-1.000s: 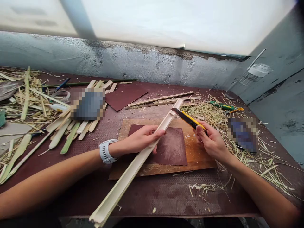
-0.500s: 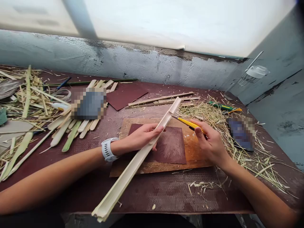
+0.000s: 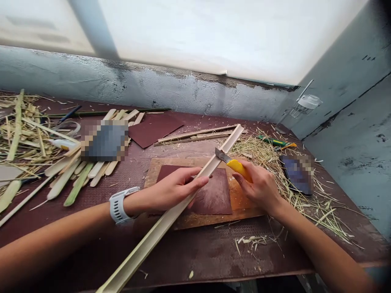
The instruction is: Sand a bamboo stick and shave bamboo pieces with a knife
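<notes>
1. Take the board as your dial, 12 straight ahead. The long, pale, bamboo-like strip [image 3: 174, 217] with a trough-shaped inner face hangs above the brown wooden board [image 3: 244, 195] and the dark red square sheet [image 3: 218, 194] on it.
2. As far as you can judge, the work is partway along: the trough looks fairly smooth from your grip toward you, but a small ridge seems left across it beside the steel blade [image 3: 222, 155]. You cannot tell how deep the blade bites.
3. Flat, pale strips [image 3: 65, 185] lie piled at 9 to 10 o'clock, seemingly shaped already; thin, straw-coloured shavings [image 3: 253, 148] are heaped at 2 o'clock.
4. The strip's long axis runs from about 7 o'clock to 1 o'clock. Its far end points to 1; its near end reaches the lower edge of your view. The hollow faces up toward you.
5. Your left hand [image 3: 180, 185] is clamped on the strip around mid-length, thumb above. Your right hand [image 3: 259, 183] grips the yellow-handled cutter knife [image 3: 236, 167], blade pointing toward 10 o'clock. The two hands are apart.
</notes>
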Demonstrator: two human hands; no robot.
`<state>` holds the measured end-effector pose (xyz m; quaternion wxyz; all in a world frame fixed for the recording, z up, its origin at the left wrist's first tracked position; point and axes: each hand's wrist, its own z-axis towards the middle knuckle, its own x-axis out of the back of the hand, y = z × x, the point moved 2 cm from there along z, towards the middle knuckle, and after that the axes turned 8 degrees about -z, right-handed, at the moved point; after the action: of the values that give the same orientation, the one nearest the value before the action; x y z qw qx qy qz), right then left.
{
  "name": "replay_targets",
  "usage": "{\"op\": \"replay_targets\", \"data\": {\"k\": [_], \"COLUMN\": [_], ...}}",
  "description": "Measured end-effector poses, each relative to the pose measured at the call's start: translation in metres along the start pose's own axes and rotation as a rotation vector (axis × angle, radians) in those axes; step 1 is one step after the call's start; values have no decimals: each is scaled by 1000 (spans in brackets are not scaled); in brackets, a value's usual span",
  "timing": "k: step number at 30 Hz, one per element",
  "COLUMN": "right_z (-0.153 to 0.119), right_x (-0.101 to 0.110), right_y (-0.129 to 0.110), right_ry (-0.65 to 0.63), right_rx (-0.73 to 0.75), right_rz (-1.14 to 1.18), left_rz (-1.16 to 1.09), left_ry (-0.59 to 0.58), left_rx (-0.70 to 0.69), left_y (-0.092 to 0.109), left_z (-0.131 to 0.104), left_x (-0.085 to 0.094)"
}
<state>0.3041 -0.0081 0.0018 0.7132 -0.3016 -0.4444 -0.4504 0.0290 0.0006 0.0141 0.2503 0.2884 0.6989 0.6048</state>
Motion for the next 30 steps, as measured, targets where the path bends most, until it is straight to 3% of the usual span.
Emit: {"op": "replay_targets", "data": {"k": [9,13,18,23,30], "right_z": [-4,-2,1,0,0], "right_x": [10,7,5,12,15], "right_y": [-1,2,1,2,-4], "right_ry": [138,105,99,157,196], "right_rx": [-19,-56,-34,-88,-70], "right_rz": [-151,-99,-54,-151,-140], "left_rz": [98,78,8,-67,50], "left_ry": [-17,6,-40,-116,-103], "left_rx": [-21,-25,36,111,22], "left_y": [10,9,7,7,6], "left_z": [-11,-11,-11,-14,-12], "left_x": [-11,-11,-14,-19,-17]}}
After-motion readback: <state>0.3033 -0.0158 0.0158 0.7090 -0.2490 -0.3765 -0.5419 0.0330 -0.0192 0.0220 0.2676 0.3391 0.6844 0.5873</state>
